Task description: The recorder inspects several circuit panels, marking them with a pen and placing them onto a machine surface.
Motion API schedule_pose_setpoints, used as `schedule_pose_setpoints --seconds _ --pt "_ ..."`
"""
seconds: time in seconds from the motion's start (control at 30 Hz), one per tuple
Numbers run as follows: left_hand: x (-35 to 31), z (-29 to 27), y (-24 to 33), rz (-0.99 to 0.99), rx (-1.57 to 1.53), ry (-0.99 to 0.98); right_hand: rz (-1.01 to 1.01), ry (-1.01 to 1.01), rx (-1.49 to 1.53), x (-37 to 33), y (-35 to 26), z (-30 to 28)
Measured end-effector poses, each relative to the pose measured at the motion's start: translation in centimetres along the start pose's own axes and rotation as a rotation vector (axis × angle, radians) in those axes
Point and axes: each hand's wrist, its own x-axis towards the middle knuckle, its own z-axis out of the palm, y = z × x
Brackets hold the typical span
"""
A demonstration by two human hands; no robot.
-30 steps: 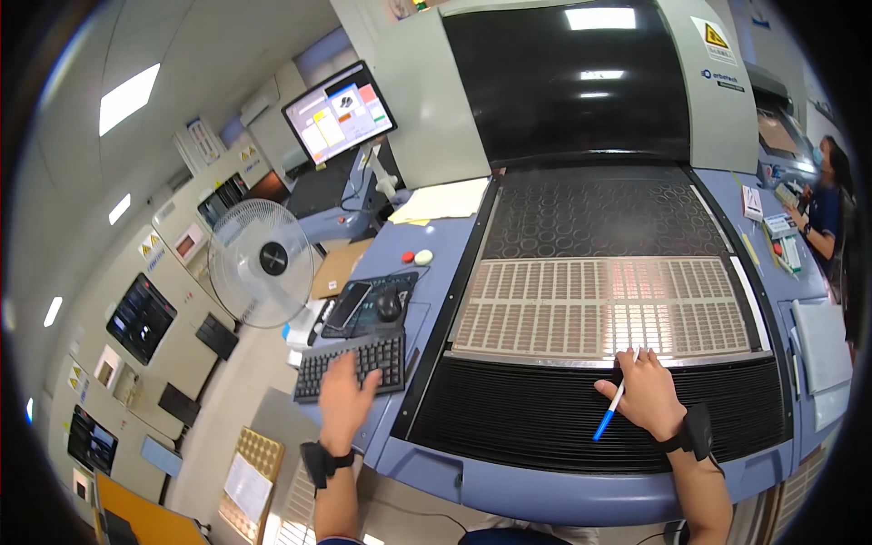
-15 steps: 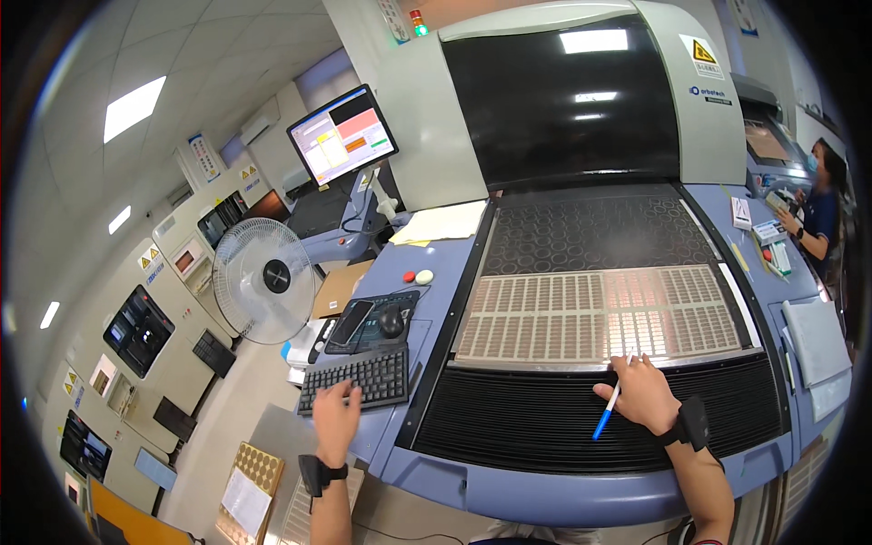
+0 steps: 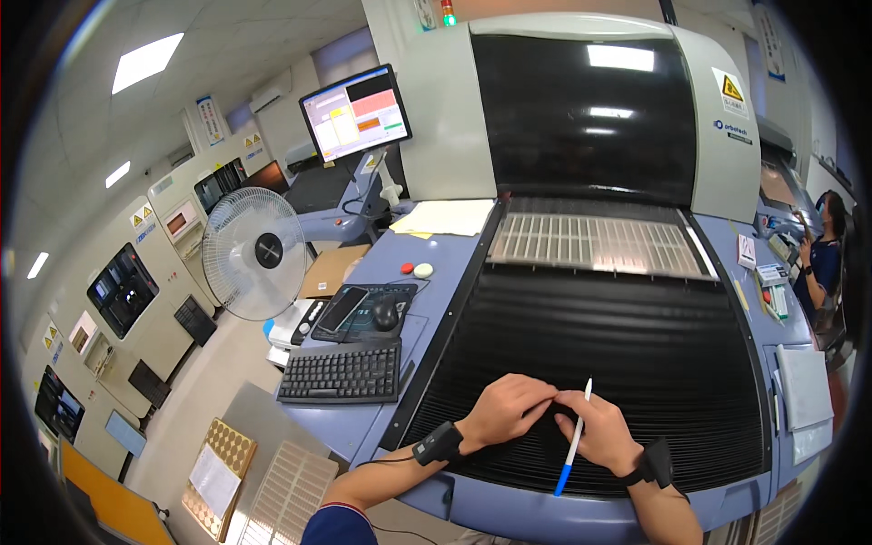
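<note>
My right hand (image 3: 601, 432) has a slim white pen with a blue end (image 3: 575, 443) between its fingers, the blue end pointing down toward me. Close beside it, my left hand (image 3: 507, 413) has its fingers bent and pressed together. The fingertips of both hands meet above the black ribbed bed (image 3: 618, 336) of a large machine; whether anything lies between the left fingers is hidden. Farther in, at the mouth of the machine's dark hood (image 3: 581, 109), rests a flat panel with rows of small rectangles (image 3: 599, 243), away from both hands.
Left of the bed are a black keyboard (image 3: 341, 372), a mouse (image 3: 386, 314), a phone (image 3: 344, 310), red and pale round buttons and yellowish sheets (image 3: 443, 218). A monitor (image 3: 356, 115) and a fan (image 3: 254, 252) stand beyond. White packets (image 3: 805, 389) lie right; a co-worker (image 3: 822, 254) stands farther off.
The panel has slid away from me toward the hood, baring the ribbed bed. My left hand has come from above the keyboard to meet my right, which has drawn back from the panel's edge.
</note>
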Motion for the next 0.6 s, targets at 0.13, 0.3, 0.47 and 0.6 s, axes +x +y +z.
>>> schedule_pose_setpoints --seconds 0.13,0.3,0.47,0.6 --pt "-1.0 0.2 0.6 -0.015 -0.026 -0.024 0.047 -0.047 0.022 -0.9 -0.2 -0.1" --pt "-1.0 -0.2 1.2 0.021 -0.055 -0.023 0.006 -0.023 0.088 -0.6 -0.6 0.2" --pt "-1.1 -0.4 2.1 0.012 -0.091 -0.031 -0.008 0.021 0.074 -0.7 -0.9 0.3" --pt "-2.0 0.3 2.2 -0.026 -0.124 -0.037 -0.02 0.023 0.109 -0.7 -0.7 0.6"
